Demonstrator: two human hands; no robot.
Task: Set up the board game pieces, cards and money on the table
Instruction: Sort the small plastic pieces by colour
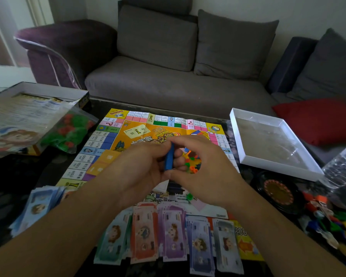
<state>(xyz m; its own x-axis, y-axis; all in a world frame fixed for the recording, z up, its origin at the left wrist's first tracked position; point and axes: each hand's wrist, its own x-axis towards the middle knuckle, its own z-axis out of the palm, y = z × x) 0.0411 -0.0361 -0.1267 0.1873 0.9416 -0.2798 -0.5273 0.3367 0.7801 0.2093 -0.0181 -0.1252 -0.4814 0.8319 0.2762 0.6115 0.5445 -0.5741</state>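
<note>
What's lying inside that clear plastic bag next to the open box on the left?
The clear plastic bag holds small red and green plastic pieces, jumbled together. Their exact shapes and number are too blurred to tell.

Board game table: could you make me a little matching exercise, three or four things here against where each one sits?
Things:
1. blue piece
2. white box lid
3. bag of red and green houses
4. rows of play money

Places:
A. near edge of the game board
B. right of the board
C. between the hands
D. left of the board

Pairs: 1-C, 2-B, 3-D, 4-A
</note>
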